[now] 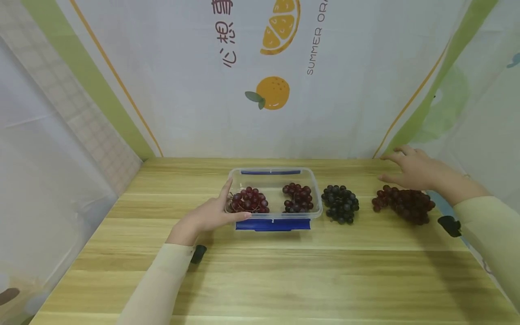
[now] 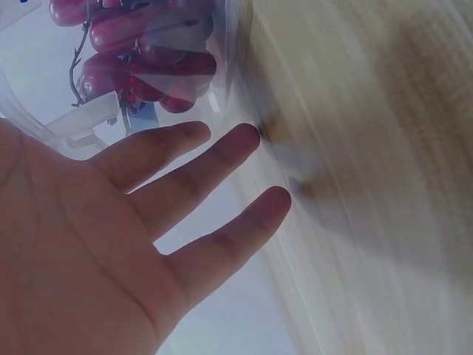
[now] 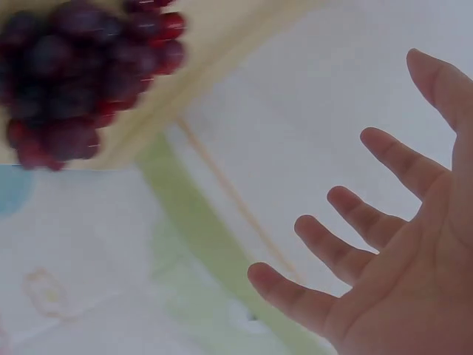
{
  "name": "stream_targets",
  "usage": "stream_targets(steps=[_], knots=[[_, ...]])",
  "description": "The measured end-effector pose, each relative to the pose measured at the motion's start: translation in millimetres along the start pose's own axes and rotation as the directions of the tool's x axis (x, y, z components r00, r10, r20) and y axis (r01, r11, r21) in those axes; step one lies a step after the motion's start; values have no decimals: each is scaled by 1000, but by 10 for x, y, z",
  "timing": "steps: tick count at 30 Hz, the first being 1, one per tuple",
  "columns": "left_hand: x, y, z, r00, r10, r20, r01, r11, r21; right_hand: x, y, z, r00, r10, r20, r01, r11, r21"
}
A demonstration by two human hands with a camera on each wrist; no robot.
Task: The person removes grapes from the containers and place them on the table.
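A clear plastic container (image 1: 280,216) with blue clips stands at the middle of the table, without a lid on top. Inside it lie one bunch of red grapes (image 1: 248,201) on the left and another dark red bunch (image 1: 298,197) on the right. My left hand (image 1: 207,213) rests at the container's left front corner, thumb along the front rim. In the left wrist view its other fingers (image 2: 222,248) are straight, outside the wall. My right hand (image 1: 416,169) hovers with spread fingers and nothing in it, just beyond a red grape bunch (image 1: 406,204) on the table.
A bunch of black grapes (image 1: 340,204) lies close to the container's right side. The wooden table (image 1: 284,280) meets a white printed cloth (image 1: 183,90) at its back edge. More cloth hangs at the left and right.
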State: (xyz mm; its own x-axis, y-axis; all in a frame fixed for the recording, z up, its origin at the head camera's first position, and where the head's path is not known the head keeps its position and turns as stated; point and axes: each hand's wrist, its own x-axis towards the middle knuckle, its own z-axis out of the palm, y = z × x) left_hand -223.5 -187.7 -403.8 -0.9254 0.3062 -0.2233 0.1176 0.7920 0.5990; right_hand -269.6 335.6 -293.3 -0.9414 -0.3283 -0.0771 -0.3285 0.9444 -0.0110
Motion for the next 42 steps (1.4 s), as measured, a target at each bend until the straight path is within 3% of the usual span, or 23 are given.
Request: stream_targets(steps=[8,16,23,30,33,39,42], knots=[[6,15,-10,1000,0,1,0,1000,13,98,-481,-313,997,-63,-34,62,998,-6],[-45,59,-44,1000,-1,-19,3,995,95,260,-961,-496,991,-130,-19,129,991,-24],[-74,150,-23,999,-4,-47,8,997,83,430,-1386,-525,979,-183,86,183,983,4],[-82,221,25,997,-15,-80,17,999,27,684,-1737,-343,925,-262,276,262,964,39],[-86,224,62,994,-37,-100,40,999,30,758,-1874,-248,900,-272,341,287,958,8],[-73,204,133,988,-65,-143,72,996,46,833,-2066,-36,840,-331,430,380,924,-31],[-62,191,160,985,-67,-158,74,996,41,835,-2123,30,825,-342,450,403,914,-45]])
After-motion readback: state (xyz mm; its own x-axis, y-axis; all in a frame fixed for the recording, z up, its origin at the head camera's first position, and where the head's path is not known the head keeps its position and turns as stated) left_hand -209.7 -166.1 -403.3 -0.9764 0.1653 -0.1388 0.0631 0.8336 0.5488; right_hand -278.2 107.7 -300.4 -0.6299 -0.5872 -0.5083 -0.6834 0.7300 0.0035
